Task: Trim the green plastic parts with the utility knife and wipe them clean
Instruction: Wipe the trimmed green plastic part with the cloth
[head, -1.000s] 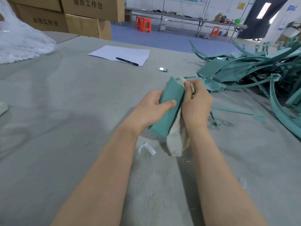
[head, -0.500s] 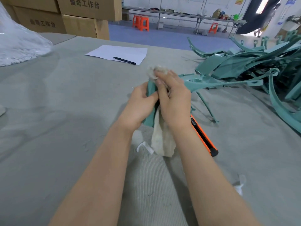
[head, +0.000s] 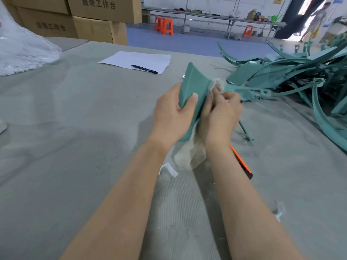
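Slanting up and away from the person in the head view, the green plastic part [head: 193, 85] has its long axis running from a lower end hidden between the two wrists to an upper corner farthest from the camera. It is held above the grey table [head: 75, 128].

The right hand [head: 219, 113] and a whitish cloth [head: 189, 156] cover the part's right edge, and the cloth's blurred tail hangs below the part.

The left hand [head: 170, 117] grips the part's left edge with the thumb across the near face; its other fingers are unseen behind the part. The right hand's fingers are curled tight, pinching the cloth against the part.

Below and right of the part lies the utility knife [head: 241, 163], half hidden by the right forearm. A pile of green parts [head: 281, 76] lies to the part's right.
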A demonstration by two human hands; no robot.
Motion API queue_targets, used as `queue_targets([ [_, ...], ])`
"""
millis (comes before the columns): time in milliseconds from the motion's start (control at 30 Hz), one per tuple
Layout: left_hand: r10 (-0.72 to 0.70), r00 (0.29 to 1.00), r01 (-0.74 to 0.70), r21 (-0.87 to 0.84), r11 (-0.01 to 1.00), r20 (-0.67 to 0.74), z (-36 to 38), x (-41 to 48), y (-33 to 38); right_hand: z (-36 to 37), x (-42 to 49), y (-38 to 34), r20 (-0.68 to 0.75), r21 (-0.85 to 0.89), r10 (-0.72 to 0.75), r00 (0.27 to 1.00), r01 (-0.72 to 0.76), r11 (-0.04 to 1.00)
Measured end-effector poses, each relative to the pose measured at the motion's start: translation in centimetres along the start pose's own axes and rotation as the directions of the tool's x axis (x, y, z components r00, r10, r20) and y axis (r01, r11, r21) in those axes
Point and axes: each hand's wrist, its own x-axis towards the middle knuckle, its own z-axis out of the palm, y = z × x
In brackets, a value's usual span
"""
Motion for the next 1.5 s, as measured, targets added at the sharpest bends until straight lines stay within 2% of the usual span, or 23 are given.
queue_targets([
  [67,-0.008,0.995,0.004,-0.041,0.999,-0.098,-0.6,0.5,-0.3,0.5,-1.5,-1.5,0.063,0.140,-0.102,0.993,0.092,0.986],
  [133,-0.017,0.988,0.004,-0.079,0.997,-0.156,-1.3,0.9,-0.6,0.7,-2.5,-2.3,0.075,0.165,-0.158,0.985,0.144,0.976],
  [167,-0.020,0.987,0.007,-0.088,0.996,-0.157,-1.4,1.0,-0.6,0.9,-2.4,-2.2,0.075,0.163,-0.140,0.987,0.126,0.979],
  [267,0.004,0.996,-0.011,-0.079,0.997,-0.086,-1.3,0.9,-0.1,0.9,-0.7,-1.8,0.098,0.265,0.205,0.974,-0.224,0.938],
  [300,0.026,0.998,-0.029,-0.054,0.998,-0.052,-1.1,0.7,0.1,0.7,-0.1,-1.6,0.094,0.239,0.252,0.963,-0.267,0.934],
  [433,0.141,0.987,-0.151,0.140,0.979,0.076,-0.8,-0.1,0.7,-1.0,0.8,-0.7,0.094,-0.008,0.128,0.987,-0.128,0.992],
  [533,0.169,0.979,-0.188,0.177,0.966,0.116,-0.6,-0.3,1.0,-1.7,1.8,0.1,0.113,-0.016,0.205,0.972,-0.204,0.979],
  [600,0.176,0.980,-0.191,0.191,0.963,0.094,-0.5,-0.2,0.9,-1.7,1.5,-0.2,0.131,0.005,0.196,0.972,-0.199,0.980],
  [733,0.107,0.993,-0.102,0.115,0.988,-0.042,-1.3,0.5,0.3,-0.4,-1.2,-2.4,0.180,0.011,-0.002,0.984,0.000,1.000],
  [800,0.086,0.993,-0.079,0.095,0.992,-0.079,-1.7,0.8,0.0,-0.1,-1.9,-2.9,0.192,0.018,-0.043,0.981,0.040,0.999],
  [933,0.134,0.991,-0.132,0.118,0.984,-0.010,-1.4,0.5,0.4,-0.4,-0.5,-2.3,0.174,-0.016,0.053,0.983,-0.051,0.999],
  [1067,0.183,0.981,-0.191,0.205,0.960,0.057,-0.7,0.1,0.5,-0.9,0.6,-1.7,0.194,0.056,0.153,0.969,-0.167,0.984],
  [1133,0.179,0.983,-0.182,0.182,0.966,0.035,-0.8,0.2,0.4,-0.8,0.3,-1.8,0.201,0.099,0.142,0.969,-0.165,0.981],
  [1300,0.094,0.994,-0.090,0.076,0.993,-0.057,-1.8,0.8,0.2,-0.2,-1.6,-3.0,0.218,0.172,0.001,0.976,-0.039,0.984],
  [1367,0.117,0.993,-0.114,0.100,0.988,-0.024,-1.8,0.6,0.4,-0.3,-1.3,-2.9,0.207,0.159,0.011,0.978,-0.045,0.986],
  [1500,0.187,0.976,-0.207,0.207,0.956,0.110,-0.9,-0.2,1.0,-1.3,1.0,-1.2,0.180,0.124,0.131,0.975,-0.155,0.980],
])
